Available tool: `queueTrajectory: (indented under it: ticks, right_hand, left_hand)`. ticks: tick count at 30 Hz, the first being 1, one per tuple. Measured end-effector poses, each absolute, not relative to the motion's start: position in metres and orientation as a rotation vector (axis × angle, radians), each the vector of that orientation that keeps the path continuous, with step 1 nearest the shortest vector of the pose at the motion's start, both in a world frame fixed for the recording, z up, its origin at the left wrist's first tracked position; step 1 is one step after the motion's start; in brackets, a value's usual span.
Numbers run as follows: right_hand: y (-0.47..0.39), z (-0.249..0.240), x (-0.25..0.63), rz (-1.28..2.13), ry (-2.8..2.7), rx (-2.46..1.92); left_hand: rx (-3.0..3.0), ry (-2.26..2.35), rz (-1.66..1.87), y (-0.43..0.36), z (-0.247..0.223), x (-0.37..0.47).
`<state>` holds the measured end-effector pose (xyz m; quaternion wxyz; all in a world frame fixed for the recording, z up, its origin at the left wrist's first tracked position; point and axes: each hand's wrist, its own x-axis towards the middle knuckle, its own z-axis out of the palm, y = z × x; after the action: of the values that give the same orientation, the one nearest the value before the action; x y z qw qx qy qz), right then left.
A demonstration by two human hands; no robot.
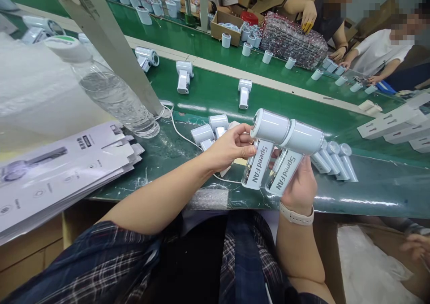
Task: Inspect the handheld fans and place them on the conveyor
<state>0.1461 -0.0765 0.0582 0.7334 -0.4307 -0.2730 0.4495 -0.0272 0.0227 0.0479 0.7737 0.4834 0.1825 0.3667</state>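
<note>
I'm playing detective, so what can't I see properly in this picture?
In the head view:
- Most fingers of the right hand: hidden behind the held fans.
- Smallest print on the flat cartons: too small to read.
- Bottom of the far cardboard box: hidden by its own wall.
- Another person's hand, lower right: blurred and cut off by the picture's edge.

Left, near: clear plastic bottle (109, 91) containing liquid, white cap (62, 45) fitted, beside a pale post (110, 48). Far side: open cardboard box (216, 29); to its right, a speckled bundle (292, 39). Far right: person in white top (384, 48).
</note>
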Motion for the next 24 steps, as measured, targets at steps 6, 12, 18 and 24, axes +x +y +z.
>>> queueTrajectory:
  ticks: [6,12,18,24]
  right_hand:
    - [-0.074,0.052,0.146,0.993,-0.553,-0.965]
    - [-0.072,0.042,0.150,1.008,-0.539,-1.040]
    - [-0.075,0.041,0.153,0.960,-0.791,-1.037]
    - [-0.082,0.048,0.164,0.517,-1.234,-1.117]
  left_hand:
    - [1.018,0.440,0.766,0.021,0.050,-0.025]
    - [0.979,0.546,0.700,0.020,0.053,-0.024]
    - [1.150,0.526,0.749,0.020,0.054,-0.027]
    - [1.830,0.403,1.249,0.017,0.044,-0.026]
